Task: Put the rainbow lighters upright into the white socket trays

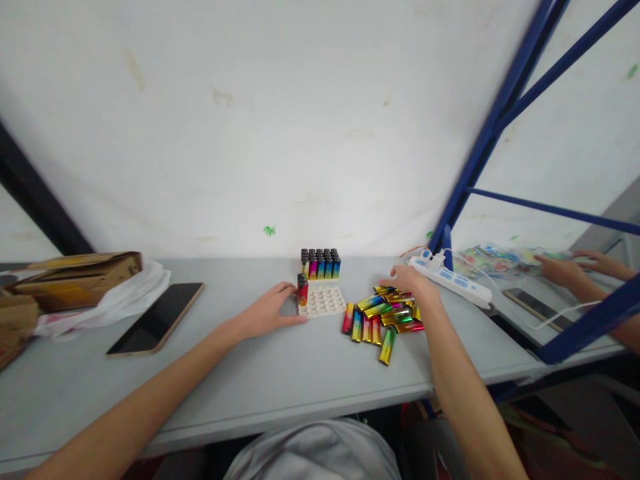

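Lighters [383,317] in rainbow foil lie heaped on the table [280,373] beneath the person's right hand [407,279], whose fingers curl down over the far end of the pile; whether they have closed on one cannot be told from this angle. The left hand [270,310] rests flat and loosely spread, holding nothing, with its fingertips against the left edge of a white socketed tray [325,301] just left of the pile. One single lighter [303,290] stands upright in the tray's near-left corner socket, close to that hand's thumb. A full back row [320,265] of black-capped lighters stands along the tray's far side. Most sockets between them show bare, so the filling looks to be at an early stage, with well over a dozen pieces loose on the table. Just beyond the right hand, a white power strip [453,279] lies at an angle by a blue frame [480,153]. Farther right, a co-worker's hands [563,270] work over colourful sheets. Well apart on the left sit a dark phone [156,319], a white plastic bag [125,297] and a cardboard box [75,277].
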A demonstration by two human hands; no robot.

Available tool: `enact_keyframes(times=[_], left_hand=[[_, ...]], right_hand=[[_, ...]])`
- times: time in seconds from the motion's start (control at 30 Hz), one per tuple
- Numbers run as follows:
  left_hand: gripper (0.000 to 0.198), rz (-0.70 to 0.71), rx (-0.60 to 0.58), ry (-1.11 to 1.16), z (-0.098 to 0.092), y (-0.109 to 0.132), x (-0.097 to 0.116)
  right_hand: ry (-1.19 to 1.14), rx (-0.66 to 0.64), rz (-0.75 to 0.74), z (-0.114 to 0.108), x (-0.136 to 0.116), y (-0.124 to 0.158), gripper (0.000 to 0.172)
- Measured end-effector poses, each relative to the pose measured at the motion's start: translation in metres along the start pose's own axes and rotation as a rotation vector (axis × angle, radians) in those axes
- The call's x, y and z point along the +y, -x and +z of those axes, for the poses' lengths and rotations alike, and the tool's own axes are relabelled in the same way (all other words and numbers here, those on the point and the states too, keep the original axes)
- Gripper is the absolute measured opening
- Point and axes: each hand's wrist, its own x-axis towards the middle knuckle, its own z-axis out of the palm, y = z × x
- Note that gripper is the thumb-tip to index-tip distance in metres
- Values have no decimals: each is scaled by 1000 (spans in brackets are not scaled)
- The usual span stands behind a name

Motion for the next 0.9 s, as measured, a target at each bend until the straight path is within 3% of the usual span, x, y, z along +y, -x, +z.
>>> enact_keyframes(times=[0.2, 0.47, 0.63, 0.77, 0.9], left_hand=[[65, -6, -2, -4, 1, 1, 0], [63, 22, 18, -15, 0, 2, 0], [63, 21, 1, -35, 1, 2, -1], [63, 33, 14, -33, 2, 1, -3], [64, 28, 18, -21, 2, 1, -1]], right_hand=[[-15, 32, -74, 20, -30, -6, 53], [-221, 157, -375, 39, -66, -8, 40], [-682, 123, -425, 37, -74, -7, 55], [-1127, -16, -523, 31, -81, -1, 45], [-1406, -139, -553, 25, -96, 14, 44]])
